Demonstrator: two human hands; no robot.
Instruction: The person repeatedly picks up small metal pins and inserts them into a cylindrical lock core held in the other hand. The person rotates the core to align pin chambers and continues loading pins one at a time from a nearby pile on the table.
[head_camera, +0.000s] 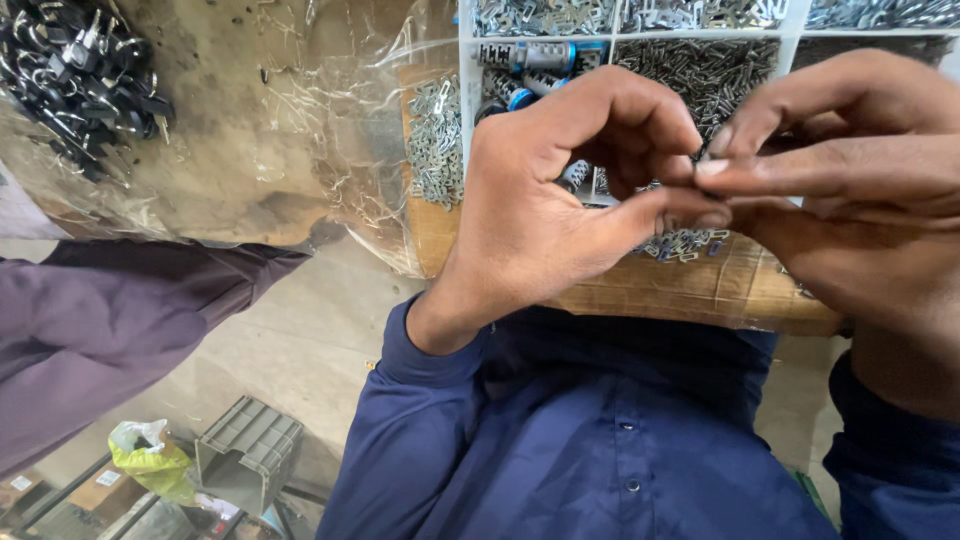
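Two hands meet at centre right: my left hand (560, 210) curls, thumb and forefinger pinched together against my right hand (850, 190). Whatever they pinch is hidden, so I cannot tell the grasp. Both hover over a white compartment tray (462, 60) of small metal parts (700, 65).

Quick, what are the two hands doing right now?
Left hand: fingers pinched shut; what they hold cannot be told.
Right hand: fingers pinched against the left; object hidden.

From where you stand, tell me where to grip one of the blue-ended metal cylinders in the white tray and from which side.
Grip a blue-ended cylinder across its ribbed metal barrel, coming from above. They lie flat in a compartment of the white divided tray, so the walls probably block a sideways approach. Both hands, left hand and right hand, are pinched together in front of it.
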